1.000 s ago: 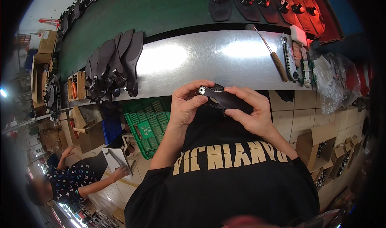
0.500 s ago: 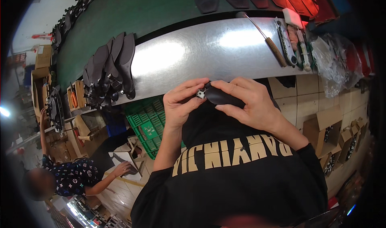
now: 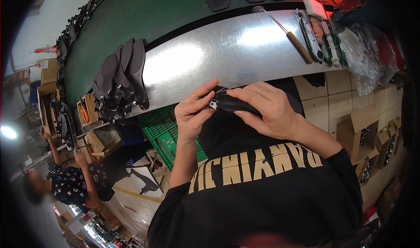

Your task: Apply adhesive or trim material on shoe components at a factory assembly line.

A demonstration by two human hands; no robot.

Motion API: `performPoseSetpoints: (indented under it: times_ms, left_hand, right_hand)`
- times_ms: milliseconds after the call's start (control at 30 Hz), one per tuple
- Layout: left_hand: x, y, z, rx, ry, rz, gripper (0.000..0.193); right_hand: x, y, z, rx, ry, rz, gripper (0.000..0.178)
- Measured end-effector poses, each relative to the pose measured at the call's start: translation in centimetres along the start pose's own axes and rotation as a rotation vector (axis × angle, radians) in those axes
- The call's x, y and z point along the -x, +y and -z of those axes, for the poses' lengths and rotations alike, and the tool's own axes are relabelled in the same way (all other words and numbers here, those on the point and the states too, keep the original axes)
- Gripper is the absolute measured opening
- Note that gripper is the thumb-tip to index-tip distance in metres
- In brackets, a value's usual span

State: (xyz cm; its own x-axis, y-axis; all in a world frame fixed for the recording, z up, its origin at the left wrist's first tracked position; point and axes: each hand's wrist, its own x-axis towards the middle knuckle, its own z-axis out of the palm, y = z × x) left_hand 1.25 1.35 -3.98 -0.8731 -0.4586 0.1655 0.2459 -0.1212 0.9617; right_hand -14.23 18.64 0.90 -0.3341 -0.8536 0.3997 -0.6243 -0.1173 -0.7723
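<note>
Close in front of my torso, both hands hold a dark sandal sole [image 3: 229,102]. My left hand [image 3: 191,114] pinches its left end between thumb and fingers, beside a small white-and-silver square piece [image 3: 213,104]. One left finger points up above the sole. My right hand [image 3: 271,110] grips the sole's body, fingers over the top and thumb beneath. Its right part runs behind my right hand. The near edge of the metal worktop [image 3: 205,79] lies just beyond my hands.
A pile of dark soles [image 3: 118,77] lies left on the worktop. At right are a wooden-handled tool [image 3: 299,48], a utility knife [image 3: 309,38], a white block [image 3: 315,8] and clear plastic [image 3: 365,57]. A green crate [image 3: 168,140] stands below; a co-worker [image 3: 72,184] is at lower left.
The sole has turned and shifted slightly left in my hands, showing the square piece more plainly. My left finger has lifted. The co-worker's hand has left the board with the dark sole.
</note>
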Motion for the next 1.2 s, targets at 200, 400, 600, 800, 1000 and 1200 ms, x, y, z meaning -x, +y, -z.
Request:
performPoseSetpoints:
  times_ms: [200,400,600,800,1000,1200]
  left_hand:
    - [-0.3,0.9,0.3,-0.058,-0.133,-0.026,0.043]
    - [-0.6,1.2,-1.0,-0.155,-0.125,-0.043,0.042]
    - [-0.6,1.3,-2.7,0.023,0.033,0.291,0.043]
    - [-0.4,1.1,-3.1,0.014,0.082,0.358,0.042]
    - [-0.6,1.4,-3.5,0.028,0.136,0.401,0.042]
    - [-0.4,0.4,-2.8,0.093,0.148,0.44,0.042]
  right_hand:
    - [0.3,0.1,-0.3,0.037,-0.01,0.013,0.044]
    - [0.0,0.0,0.3,0.028,-0.056,-0.055,0.043]
    - [0.2,1.3,-0.3,-0.087,0.005,-0.194,0.033]
    - [0.1,1.7,-1.0,-0.075,0.013,-0.169,0.01]
    - [0.0,1.9,-0.9,0.081,-0.045,-0.057,0.009]
    - [0.2,2.4,-0.5,0.116,-0.16,0.044,0.026]
